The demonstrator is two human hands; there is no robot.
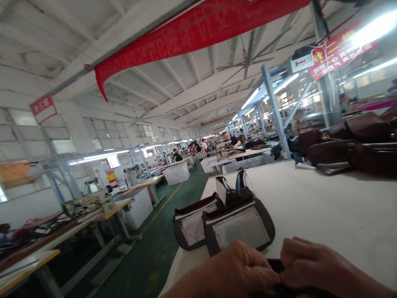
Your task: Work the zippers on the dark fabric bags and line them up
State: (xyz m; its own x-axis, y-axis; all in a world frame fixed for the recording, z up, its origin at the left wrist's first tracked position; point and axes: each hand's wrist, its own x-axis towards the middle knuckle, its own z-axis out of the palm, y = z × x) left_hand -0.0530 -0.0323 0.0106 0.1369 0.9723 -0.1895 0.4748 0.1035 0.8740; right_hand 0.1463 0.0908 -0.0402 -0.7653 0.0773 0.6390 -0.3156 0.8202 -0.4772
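Both my hands sit at the bottom edge of the view, over the near end of a long pale work table [322, 207]. My left hand [238, 267] and my right hand [313, 263] are closed, fingers curled, pinching a dark piece [274, 265] between them; most of that piece is hidden. Just beyond my hands stand two dark brown bag parts with light inner panels [240, 227] [194, 221], and smaller upright bag pieces [232, 188] behind them.
A heap of brown leather bags [350, 142] lies at the table's far right. A green-floored aisle [164, 240] runs along the left, lined with sewing tables [89, 207] and white bins [176, 173]. People work at distant benches [231, 142]. Red banners hang overhead.
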